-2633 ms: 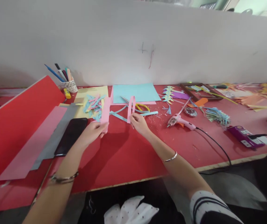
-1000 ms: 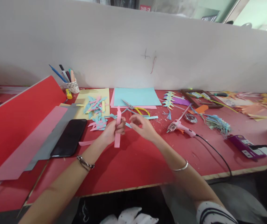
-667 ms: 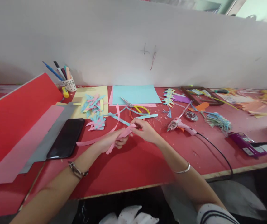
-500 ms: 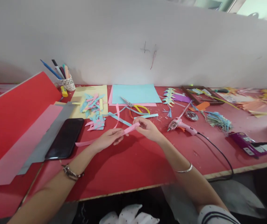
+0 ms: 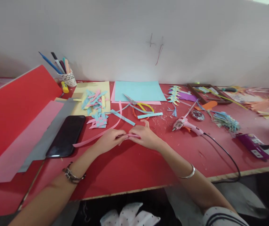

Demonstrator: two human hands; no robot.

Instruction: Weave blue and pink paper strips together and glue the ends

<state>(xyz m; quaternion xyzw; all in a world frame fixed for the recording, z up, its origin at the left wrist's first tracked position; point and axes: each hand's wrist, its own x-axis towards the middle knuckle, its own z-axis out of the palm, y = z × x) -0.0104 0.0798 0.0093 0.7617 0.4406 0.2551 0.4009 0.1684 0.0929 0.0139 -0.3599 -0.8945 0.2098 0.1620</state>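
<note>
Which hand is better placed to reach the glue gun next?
Probably the right hand: it is nearer the glue gun, which lies to its right, with the left hand farther across. Both hands hold the pink paper between them, so the right would need to let go first.

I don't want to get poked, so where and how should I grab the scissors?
I'd grip the scissors by the loops from the near side of the table: the loops face that way, blades toward the wall. Mind the blue strip across the loops.

left bracelet (image 5: 74, 179) dark, perhaps beaded | right bangle (image 5: 190, 174) silver | sleeve (image 5: 215, 211) white, dark-striped | ruffle (image 5: 130, 214) white, dotted
</note>
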